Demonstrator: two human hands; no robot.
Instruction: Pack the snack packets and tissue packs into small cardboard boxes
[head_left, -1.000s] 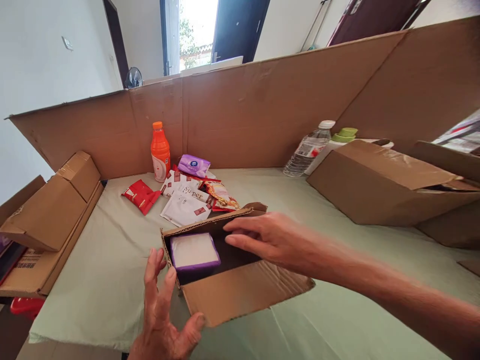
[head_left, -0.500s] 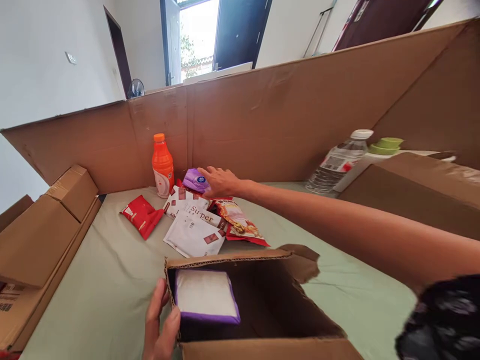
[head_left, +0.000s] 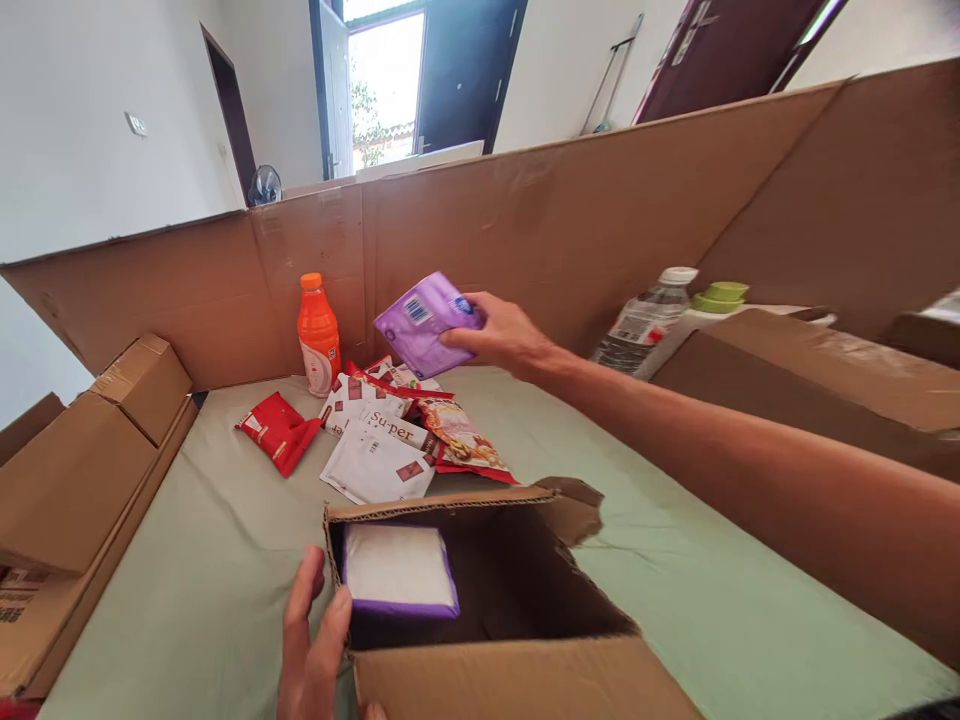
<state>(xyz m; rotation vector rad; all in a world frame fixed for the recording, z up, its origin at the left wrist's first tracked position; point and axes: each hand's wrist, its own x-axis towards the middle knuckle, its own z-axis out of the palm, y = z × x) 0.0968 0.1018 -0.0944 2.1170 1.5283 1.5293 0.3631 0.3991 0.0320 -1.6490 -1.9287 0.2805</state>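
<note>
The left hand [head_left: 311,640], with fingers loosely parted, touches the left wall of the cardboard box [head_left: 502,672]; so light contact may let it slide. Beyond it, the purple packet [head_left: 429,325] is in air, pinched at one end by the right hand [head_left: 504,330], so it could slip

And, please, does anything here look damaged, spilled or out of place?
Yes, slightly: the near box has a ragged, bent flap at its far right corner, as if torn. The clear bottle seems to lean right, though the view may exaggerate this. I see no spill.
</note>
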